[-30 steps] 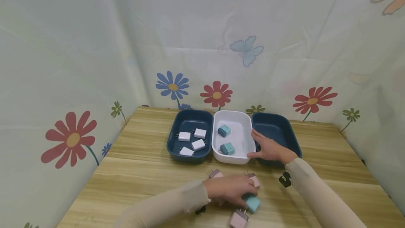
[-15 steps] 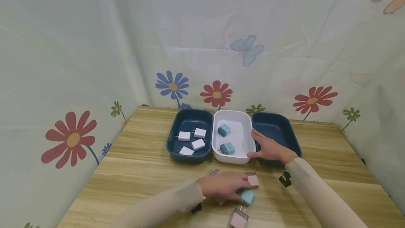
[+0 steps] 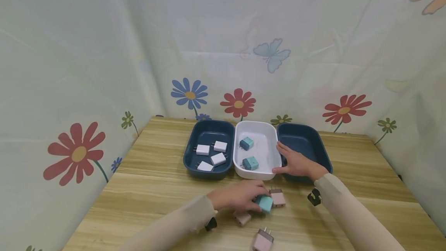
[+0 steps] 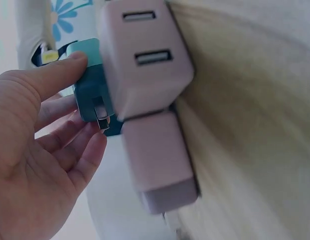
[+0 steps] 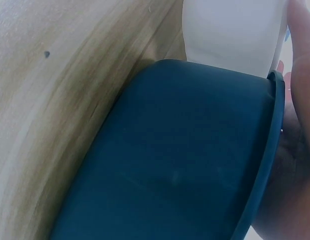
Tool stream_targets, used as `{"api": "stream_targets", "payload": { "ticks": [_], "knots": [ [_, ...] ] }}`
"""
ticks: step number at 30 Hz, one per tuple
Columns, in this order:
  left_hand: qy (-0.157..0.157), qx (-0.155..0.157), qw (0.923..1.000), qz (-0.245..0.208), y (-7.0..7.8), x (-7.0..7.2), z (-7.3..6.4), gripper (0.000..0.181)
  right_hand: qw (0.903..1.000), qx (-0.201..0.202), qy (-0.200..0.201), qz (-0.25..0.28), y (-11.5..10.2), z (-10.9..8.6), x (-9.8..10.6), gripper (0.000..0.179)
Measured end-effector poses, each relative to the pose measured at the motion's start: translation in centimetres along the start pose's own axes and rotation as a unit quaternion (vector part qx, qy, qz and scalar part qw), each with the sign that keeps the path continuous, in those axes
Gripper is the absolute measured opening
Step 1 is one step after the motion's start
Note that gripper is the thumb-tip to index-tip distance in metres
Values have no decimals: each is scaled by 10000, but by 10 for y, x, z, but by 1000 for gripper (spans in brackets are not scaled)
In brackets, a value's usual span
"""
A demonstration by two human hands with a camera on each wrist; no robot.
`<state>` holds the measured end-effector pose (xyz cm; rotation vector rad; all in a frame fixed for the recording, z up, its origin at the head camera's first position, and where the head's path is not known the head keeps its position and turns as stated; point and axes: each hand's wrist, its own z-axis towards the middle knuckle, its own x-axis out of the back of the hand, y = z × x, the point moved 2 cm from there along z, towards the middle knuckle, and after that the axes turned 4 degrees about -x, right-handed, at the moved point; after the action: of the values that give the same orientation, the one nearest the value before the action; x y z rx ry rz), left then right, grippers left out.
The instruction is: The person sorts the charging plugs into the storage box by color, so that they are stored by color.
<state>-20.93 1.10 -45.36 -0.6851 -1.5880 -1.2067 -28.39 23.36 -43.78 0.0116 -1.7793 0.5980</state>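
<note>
In the head view, my left hand (image 3: 240,196) pinches a teal charger plug (image 3: 266,203) between thumb and fingers over the wooden table. The left wrist view shows the charger's dark teal end (image 4: 92,92) with its metal prongs angled down. Close beside it are a pink charger (image 4: 147,60) with two USB slots and another pink charger (image 4: 157,155). My right hand (image 3: 296,162) rests with extended fingers at the right rim of the white bin (image 3: 273,142), thumb at its front corner. Two teal chargers (image 3: 250,163) lie inside that bin.
Left of the white bin, a dark blue bin (image 3: 188,158) holds several white chargers (image 3: 218,159). A second dark blue bin (image 3: 318,146) stands at the right. Pink chargers (image 3: 263,240) lie on the table (image 3: 167,189) in front. A flowered curtain (image 3: 223,57) hangs behind.
My left hand has moved back and to the left, drawing the teal charger with it away from the front pink charger. The right hand has stayed at the white bin.
</note>
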Motion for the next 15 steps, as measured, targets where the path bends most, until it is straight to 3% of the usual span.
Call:
{"api": "stream_targets", "payload": {
  "ticks": [7,15],
  "knots": [
    [339,129,9992,156,-11,13,-8,42,10000,29,77,-39,0,1,-1,105],
    [519,480,9975,25,-20,28,-17,41,9999,74,103,-17,0,1,-3,103]
  ]
}}
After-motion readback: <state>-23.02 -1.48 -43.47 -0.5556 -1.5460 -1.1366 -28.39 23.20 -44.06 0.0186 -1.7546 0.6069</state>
